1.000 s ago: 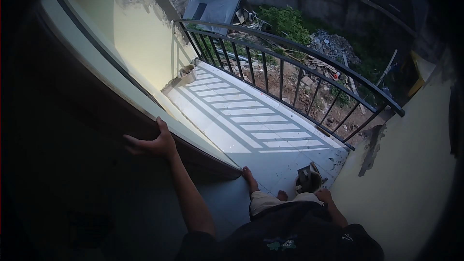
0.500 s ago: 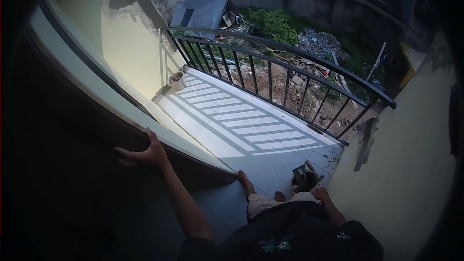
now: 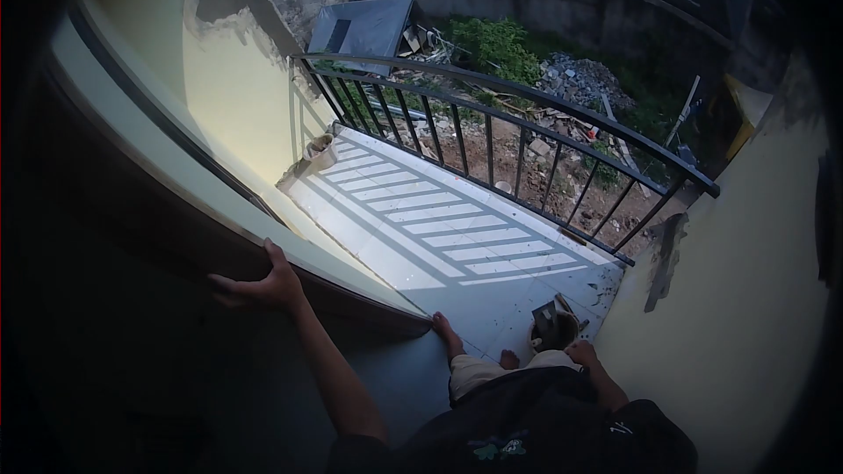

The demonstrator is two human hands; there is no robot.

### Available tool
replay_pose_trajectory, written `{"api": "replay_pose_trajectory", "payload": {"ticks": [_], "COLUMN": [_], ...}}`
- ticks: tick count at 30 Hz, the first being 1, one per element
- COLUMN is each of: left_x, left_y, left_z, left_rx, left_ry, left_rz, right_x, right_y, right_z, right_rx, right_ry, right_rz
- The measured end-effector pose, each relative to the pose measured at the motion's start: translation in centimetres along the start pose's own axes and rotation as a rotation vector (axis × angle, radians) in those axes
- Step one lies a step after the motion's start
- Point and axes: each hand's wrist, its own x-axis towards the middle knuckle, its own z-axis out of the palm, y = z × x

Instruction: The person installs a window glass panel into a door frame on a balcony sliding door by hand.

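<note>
At the lower left my left hand (image 3: 274, 285) is braced on the dark brown door edge (image 3: 351, 305), thumb and fingers spread apart. My right hand (image 3: 583, 353) is closed beside my thigh, close to a bucket (image 3: 536, 342); whatever it grips, if anything, is hidden. Out of the bucket sticks a flat dark tool blade (image 3: 546, 323), like a trowel or float. Beside the blade, a thin stick-like handle (image 3: 565, 303) leans at the rim. My bare feet stand on the tiles, one touching the lower end of the door edge.
A black metal railing (image 3: 488, 142) bounds the balcony's white tiled floor (image 3: 413, 276), striped with its shadow. Another bucket (image 3: 323, 156) stands in the far left corner. Yellowish walls with grey patches (image 3: 664, 265) flank both sides. Rubble (image 3: 584, 79) and plants lie below, beyond the railing.
Almost nothing differs. Both hands, the buckets and the door edge stay where they were, apart from a very slight shift of the view.
</note>
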Motion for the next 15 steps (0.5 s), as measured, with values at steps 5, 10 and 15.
{"api": "replay_pose_trajectory", "payload": {"ticks": [5, 10, 15], "left_x": [0.00, 0.33, 0.31], "left_y": [-0.18, 0.32, 0.36], "left_z": [0.09, -0.29, -0.39], "left_rx": [-0.011, -0.016, -0.019], "left_ry": [0.009, 0.018, 0.012], "left_rz": [0.016, 0.041, 0.025], "right_x": [-0.28, -0.09, 0.07], "right_y": [-0.15, -0.09, -0.03], "right_z": [-0.29, -0.18, -0.16], "right_rx": [-0.017, 0.004, 0.000], "right_ry": [-0.031, -0.024, -0.044], "right_rz": [0.010, 0.007, 0.006]}}
